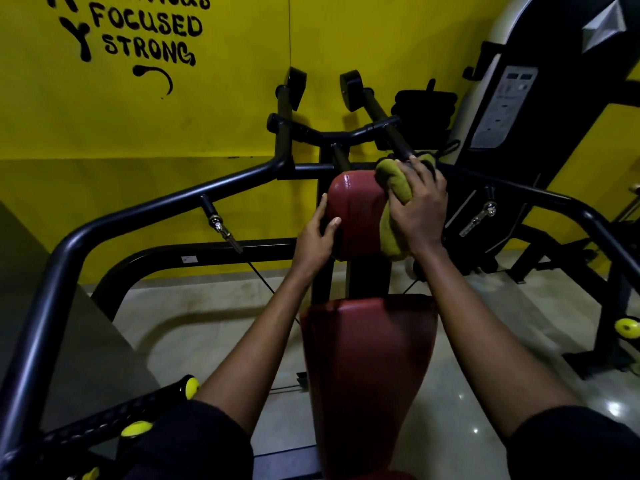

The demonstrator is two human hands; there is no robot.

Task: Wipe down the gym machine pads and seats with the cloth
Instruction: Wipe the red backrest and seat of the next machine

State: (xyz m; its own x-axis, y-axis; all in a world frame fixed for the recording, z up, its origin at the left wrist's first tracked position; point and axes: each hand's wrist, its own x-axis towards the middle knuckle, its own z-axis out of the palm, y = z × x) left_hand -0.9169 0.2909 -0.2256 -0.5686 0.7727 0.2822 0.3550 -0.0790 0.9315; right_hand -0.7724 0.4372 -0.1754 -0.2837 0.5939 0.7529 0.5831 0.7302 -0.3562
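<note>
A dark red chest pad (pixel 356 209) stands upright on the black machine frame at centre. My right hand (pixel 420 209) is shut on an olive-green cloth (pixel 393 188) and presses it against the pad's right side and upper corner. My left hand (pixel 317 237) grips the pad's left edge, fingers curled behind it and thumb on the front. Below them the long dark red seat (pixel 367 368) runs toward me between my forearms.
Black curved arms of the machine (pixel 145 209) sweep out left and right, with yellow-capped handles (pixel 136 429) at lower left and a yellow cap (pixel 627 328) at right. A yellow wall is behind. Another machine with a weight stack (pixel 502 109) stands at right. The floor is glossy tile.
</note>
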